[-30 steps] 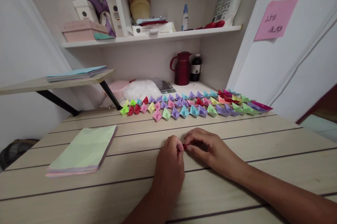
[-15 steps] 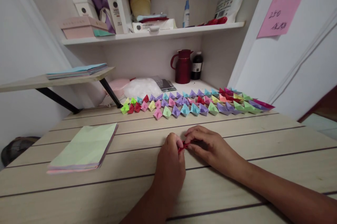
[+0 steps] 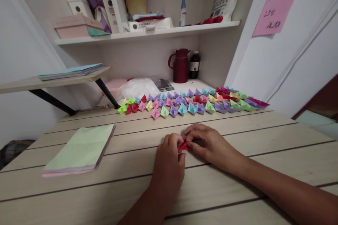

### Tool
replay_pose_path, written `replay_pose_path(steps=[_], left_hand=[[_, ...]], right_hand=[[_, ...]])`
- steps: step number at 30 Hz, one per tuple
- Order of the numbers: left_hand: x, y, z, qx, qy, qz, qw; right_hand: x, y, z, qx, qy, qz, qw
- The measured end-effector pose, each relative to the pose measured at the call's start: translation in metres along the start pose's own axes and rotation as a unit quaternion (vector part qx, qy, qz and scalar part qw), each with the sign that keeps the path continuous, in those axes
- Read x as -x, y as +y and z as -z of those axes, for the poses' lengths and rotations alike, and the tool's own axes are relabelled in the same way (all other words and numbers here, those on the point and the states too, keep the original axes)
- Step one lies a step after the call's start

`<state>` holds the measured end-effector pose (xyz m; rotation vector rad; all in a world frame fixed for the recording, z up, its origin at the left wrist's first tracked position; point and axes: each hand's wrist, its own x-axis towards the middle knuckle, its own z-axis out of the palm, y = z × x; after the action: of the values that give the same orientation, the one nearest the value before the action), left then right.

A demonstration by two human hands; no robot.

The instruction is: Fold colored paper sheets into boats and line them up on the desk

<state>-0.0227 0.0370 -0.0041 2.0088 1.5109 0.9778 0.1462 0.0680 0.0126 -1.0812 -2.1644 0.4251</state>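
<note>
Left hand: (image 3: 170,158) above the table, fingers curled, index fingertip at the left end of the red paper; thumb just below it; whether the two pinch it, cannot tell.
Right hand: (image 3: 212,145) thumb and forefinger closed together on the right end of the red paper.
Red paper: (image 3: 183,146) one small folded piece, between the two hands.
Table: (image 3: 216,189) pale wood planks with dark seams, beneath both hands.
Paper stack: (image 3: 79,149) pale green sheet on top, pink and lilac edges below; on the table, well left of the hands.
Paper boats: (image 3: 182,109) many, assorted colours, in rows beyond the hands.
Raised stand: (image 3: 104,72) wood top, black legs, at left; blue-topped papers (image 3: 72,72) on it.
Jug: (image 3: 181,66) dark red, handled, behind the boats.
Bottle: (image 3: 194,66) dark, white label, just right of the jug.
Pink note: (image 3: 275,14) handwritten, on the wall at right.
</note>
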Motion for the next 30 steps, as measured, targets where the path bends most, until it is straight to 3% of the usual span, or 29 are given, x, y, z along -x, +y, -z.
replay_pose_path(steps=[4,10,17,24,30], left_hand=[[0.0,0.002,0.002,-0.018,-0.009,-0.008,1.0],[-0.002,0.006,0.009,-0.06,-0.003,0.037,0.997],[-0.004,0.002,0.015,-0.058,0.0,0.034,0.998],[-0.004,0.0,0.013,-0.09,-0.008,0.001,0.996],[-0.005,0.0,0.011,-0.066,-0.003,0.016,0.998]], right_hand=[[-0.001,0.003,0.001,0.064,-0.02,0.011,0.998],[-0.004,0.006,0.002,0.128,-0.024,0.028,0.991],[-0.003,0.004,0.005,0.048,-0.061,0.025,0.997],[-0.003,0.007,0.002,0.042,-0.065,0.007,0.997],[-0.003,0.004,0.001,0.042,-0.063,0.017,0.997]])
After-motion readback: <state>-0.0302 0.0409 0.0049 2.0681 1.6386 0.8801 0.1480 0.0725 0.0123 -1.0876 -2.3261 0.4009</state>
